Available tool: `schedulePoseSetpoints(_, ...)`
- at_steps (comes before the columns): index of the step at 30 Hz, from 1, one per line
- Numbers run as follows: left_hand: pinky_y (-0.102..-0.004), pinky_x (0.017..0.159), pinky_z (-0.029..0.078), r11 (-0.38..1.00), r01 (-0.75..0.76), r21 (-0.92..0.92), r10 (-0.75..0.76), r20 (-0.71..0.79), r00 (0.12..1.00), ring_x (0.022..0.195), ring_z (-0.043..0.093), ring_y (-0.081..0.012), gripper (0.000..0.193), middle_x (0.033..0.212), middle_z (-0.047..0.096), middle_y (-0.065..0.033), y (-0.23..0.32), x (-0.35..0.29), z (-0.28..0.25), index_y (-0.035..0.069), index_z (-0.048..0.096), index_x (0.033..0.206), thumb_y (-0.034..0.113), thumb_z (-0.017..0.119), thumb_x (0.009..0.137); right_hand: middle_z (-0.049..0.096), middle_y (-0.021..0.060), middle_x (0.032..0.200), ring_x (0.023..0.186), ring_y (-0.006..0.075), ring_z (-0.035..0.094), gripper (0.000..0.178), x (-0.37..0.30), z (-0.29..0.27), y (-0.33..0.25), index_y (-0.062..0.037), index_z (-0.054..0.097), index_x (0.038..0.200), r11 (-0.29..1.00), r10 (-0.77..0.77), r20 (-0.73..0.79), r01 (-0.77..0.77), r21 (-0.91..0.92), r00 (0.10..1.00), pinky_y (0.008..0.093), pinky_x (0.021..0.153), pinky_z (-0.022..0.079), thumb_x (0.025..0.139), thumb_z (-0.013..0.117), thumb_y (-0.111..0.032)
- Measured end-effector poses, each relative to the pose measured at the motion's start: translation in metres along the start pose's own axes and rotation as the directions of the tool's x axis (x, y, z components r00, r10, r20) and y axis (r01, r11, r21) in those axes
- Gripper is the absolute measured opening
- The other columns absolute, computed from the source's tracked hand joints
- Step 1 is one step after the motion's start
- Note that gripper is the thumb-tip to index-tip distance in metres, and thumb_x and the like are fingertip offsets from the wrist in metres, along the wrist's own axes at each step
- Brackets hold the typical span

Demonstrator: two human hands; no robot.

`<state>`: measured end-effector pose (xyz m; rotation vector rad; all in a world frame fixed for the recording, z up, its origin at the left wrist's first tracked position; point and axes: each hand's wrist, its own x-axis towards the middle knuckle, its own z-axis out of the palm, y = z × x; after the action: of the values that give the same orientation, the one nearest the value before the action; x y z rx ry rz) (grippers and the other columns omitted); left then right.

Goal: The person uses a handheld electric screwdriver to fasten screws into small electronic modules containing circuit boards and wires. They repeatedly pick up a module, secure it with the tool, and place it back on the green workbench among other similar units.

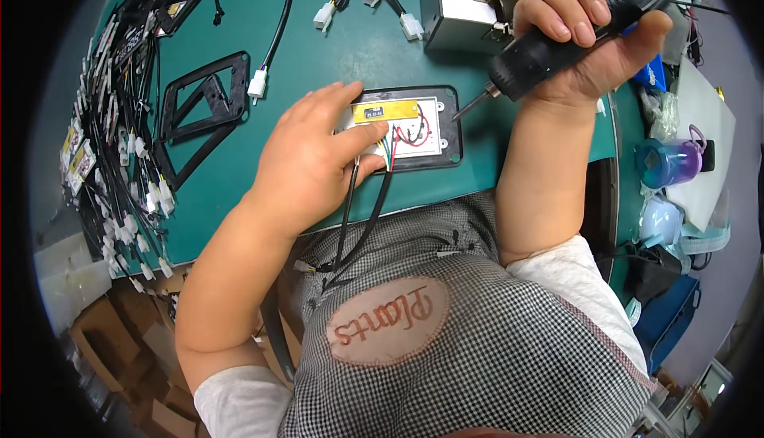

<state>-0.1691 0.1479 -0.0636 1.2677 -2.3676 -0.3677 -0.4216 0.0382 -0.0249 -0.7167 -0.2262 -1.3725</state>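
A black rectangular panel housing (450, 150) lies on the green bench in front of me, with a white circuit board (434, 128) inside it. The board carries a yellow-wrapped block (398, 110) and thin coloured wires (391, 151). My left hand (306, 151) grips the housing's left side, its thumb pressed near the wires. From the board, black cables (380, 203) run over the bench edge toward my lap. My right hand (585, 48) is wrapped round a black electric screwdriver (541, 60), held above the bench. Its bit points down at the housing's right edge, seemingly close to it.
Many black cables with white connectors (131, 175) hang in a bundle at the left. Two empty black frames (203, 100) lie beside them. More connectors (324, 15) and a metal box (458, 8) sit at the back. A blue-purple cup (667, 159) stands at the right.
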Motion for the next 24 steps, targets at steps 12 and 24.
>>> schedulePoseSetpoints(12,-0.0503,0.102,0.043,1.000,-0.002,0.019,0.004,-0.076,0.997,0.120,0.055,-0.0400,0.043,0.129,0.058,-0.0195,0.008,0.003,0.009,0.013,0.072,0.106,0.020,0.083,0.066,0.061,0.0091,0.082,0.069,0.0227,0.059,0.055,0.024,0.015,-0.060,-0.0068,0.061,0.113,0.675,-0.211,0.270,0.340,-0.655,0.940,0.0388,0.066,0.049,0.085,0.066,-0.054)
schedulePoseSetpoints(24,-0.0499,0.102,0.043,1.000,-0.011,0.016,0.012,-0.078,0.997,0.118,0.056,-0.0396,0.044,0.129,0.058,-0.0195,0.005,0.002,0.009,0.014,0.072,0.107,0.020,0.083,0.065,0.054,0.0046,0.068,0.053,0.0152,0.053,0.043,0.027,0.052,-0.016,-0.0053,0.054,0.105,0.546,-0.367,-0.040,0.180,-0.818,0.929,0.0277,0.052,0.047,0.092,0.062,-0.046)
